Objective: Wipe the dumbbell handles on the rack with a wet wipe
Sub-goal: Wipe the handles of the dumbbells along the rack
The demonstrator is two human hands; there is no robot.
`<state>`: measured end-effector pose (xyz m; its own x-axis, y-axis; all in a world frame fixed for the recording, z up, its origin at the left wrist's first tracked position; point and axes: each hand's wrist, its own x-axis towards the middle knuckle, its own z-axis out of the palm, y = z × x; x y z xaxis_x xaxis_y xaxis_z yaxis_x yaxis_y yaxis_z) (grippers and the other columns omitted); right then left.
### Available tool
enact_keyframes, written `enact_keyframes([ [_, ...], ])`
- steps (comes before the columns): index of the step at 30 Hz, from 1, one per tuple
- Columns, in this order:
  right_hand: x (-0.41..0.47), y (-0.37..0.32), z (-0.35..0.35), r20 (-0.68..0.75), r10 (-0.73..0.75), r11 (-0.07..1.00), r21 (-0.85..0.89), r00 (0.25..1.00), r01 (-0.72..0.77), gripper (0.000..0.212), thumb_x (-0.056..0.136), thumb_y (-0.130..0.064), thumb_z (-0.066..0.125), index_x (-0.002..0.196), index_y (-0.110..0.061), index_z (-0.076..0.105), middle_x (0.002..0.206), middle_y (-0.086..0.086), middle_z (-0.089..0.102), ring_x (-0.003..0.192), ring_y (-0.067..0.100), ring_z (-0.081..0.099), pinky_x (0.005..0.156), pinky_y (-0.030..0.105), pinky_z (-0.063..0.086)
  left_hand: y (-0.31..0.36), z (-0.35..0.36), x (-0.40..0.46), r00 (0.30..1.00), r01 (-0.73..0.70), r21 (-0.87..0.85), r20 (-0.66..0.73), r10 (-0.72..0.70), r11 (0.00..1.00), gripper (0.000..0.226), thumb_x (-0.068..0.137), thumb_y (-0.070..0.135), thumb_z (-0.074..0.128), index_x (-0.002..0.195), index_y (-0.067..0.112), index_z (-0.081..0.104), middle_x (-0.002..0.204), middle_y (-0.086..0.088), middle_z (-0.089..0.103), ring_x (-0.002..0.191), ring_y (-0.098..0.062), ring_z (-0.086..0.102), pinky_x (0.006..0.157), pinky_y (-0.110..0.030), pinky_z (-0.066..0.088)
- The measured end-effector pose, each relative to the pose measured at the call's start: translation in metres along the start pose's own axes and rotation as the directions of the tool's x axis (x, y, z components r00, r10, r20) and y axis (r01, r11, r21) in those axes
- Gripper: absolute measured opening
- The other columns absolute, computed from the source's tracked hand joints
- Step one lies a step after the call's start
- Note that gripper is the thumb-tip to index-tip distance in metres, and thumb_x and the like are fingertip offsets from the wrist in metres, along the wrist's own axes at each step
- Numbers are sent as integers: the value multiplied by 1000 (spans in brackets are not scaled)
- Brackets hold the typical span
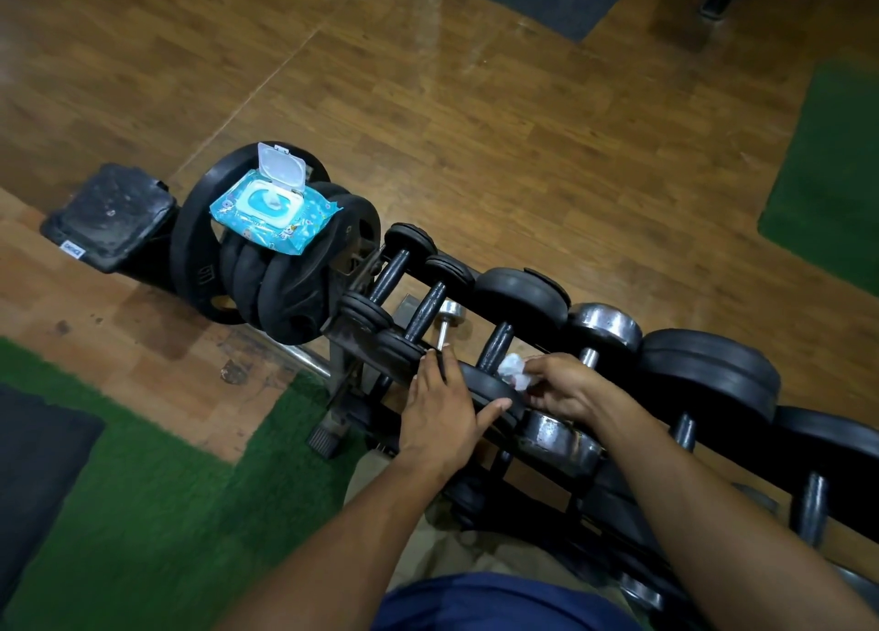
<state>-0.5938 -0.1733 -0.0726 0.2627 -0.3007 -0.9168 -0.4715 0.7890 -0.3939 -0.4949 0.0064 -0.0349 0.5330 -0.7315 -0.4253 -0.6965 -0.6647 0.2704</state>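
Wet wipe [516,372], bunched in the right hand's [561,388] curled fingers, presses against a black dumbbell handle [494,345] on the rack [361,340]; the left hand [442,416] rests flat, fingers spread, on that dumbbell's near plate [494,395]. An open wipes pack [273,207], one sheet showing, sits atop stacked weight plates [266,269].

Two hands are in view, the left hand [440,412] and the right hand [563,388]. One crumpled wet wipe [516,371] shows, and one pack of wipes [271,207] with its lid up. At least seven dumbbells [499,340] sit on the one rack [354,340]; more at the lower right are too cut off to count. The stacked weight plates [280,288] overlap too much to count exactly.
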Motion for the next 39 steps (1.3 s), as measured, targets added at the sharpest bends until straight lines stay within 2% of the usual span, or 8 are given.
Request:
enact_keyframes([
  [8,7,-18,30,-243,-208,918,287,947,275,11,89,6,67,99,3,62,88,13,62,76,20,62,58,24,55,2,-4,-2,1000,0,-4,-1,0,1000,119,84,90,25,162,3,-4,167,-24,12,156,-33,14,127,-40,20],
  [14,3,-9,31,-185,-213,973,-133,959,190,18,88,-14,74,74,-8,67,53,4,46,39,10,36,38,19,31,2,-2,-1,1000,-2,2,-7,2,1000,120,84,90,22,161,3,-4,167,-24,12,156,-33,13,127,-41,20],
  [20,-1,4,27,-28,-142,876,-468,989,113,15,77,-19,78,78,-7,69,64,11,51,48,18,43,50,25,33,1,1,0,1000,1,-9,-28,-1,1000,120,84,91,23,161,3,-3,166,-24,14,156,-32,14,126,-40,21],
  [27,-17,-16,26,-44,-125,981,146,991,130,2,93,1,60,94,2,59,86,19,63,75,25,67,70,27,58,2,-2,-2,1000,12,-48,-12,-12,999,120,84,90,27,162,5,-4,167,-24,11,156,-32,12,126,-42,21],
  [30,-16,-21,27,-93,-194,960,189,977,208,6,89,15,54,89,9,57,88,24,65,81,27,70,80,28,60,2,-1,-2,1000,14,-54,-20,-15,998,119,83,90,28,161,6,-3,167,-23,12,156,-32,13,126,-42,23],
  [33,-12,-21,30,-123,-215,965,125,969,230,12,89,14,59,79,9,63,77,20,67,72,22,70,71,24,61,2,-2,-3,1000,12,-61,-22,-13,998,119,84,90,28,162,6,-3,167,-23,11,156,-32,13,126,-42,22],
  [36,-8,-13,28,-122,-181,965,-211,976,153,13,86,-12,76,81,0,73,71,12,65,49,11,53,41,19,44,2,-2,-2,1000,12,-62,-27,-14,998,119,84,90,28,162,6,-3,167,-24,12,156,-32,13,126,-41,22],
  [39,-5,-3,28,-92,-142,879,-471,986,82,26,77,-33,84,78,-8,75,60,5,65,45,15,49,45,23,37,2,-2,-3,999,16,-60,-35,-18,998,118,84,89,29,162,5,-1,166,-23,14,156,-32,14,126,-40,22],
])
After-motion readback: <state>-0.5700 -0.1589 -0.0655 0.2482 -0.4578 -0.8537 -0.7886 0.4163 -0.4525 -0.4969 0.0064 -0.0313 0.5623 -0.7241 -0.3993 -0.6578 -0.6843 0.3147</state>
